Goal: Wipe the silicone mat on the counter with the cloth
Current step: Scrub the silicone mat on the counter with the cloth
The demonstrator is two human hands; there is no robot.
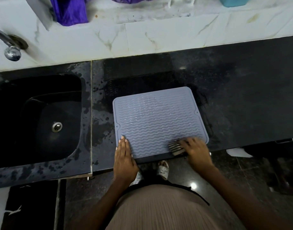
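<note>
- Wiping the near right corner of the silicone mat (159,120) on the counter (242,90), my right hand (196,151) clutches the striped cloth (175,148).
- My left hand (124,156) presses flat, fingers together, on the near left corner.
- Judging by the glistening ridges, most remains unwiped.

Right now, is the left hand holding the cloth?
No, the left hand lies flat on the mat; the right hand holds the cloth.
</note>
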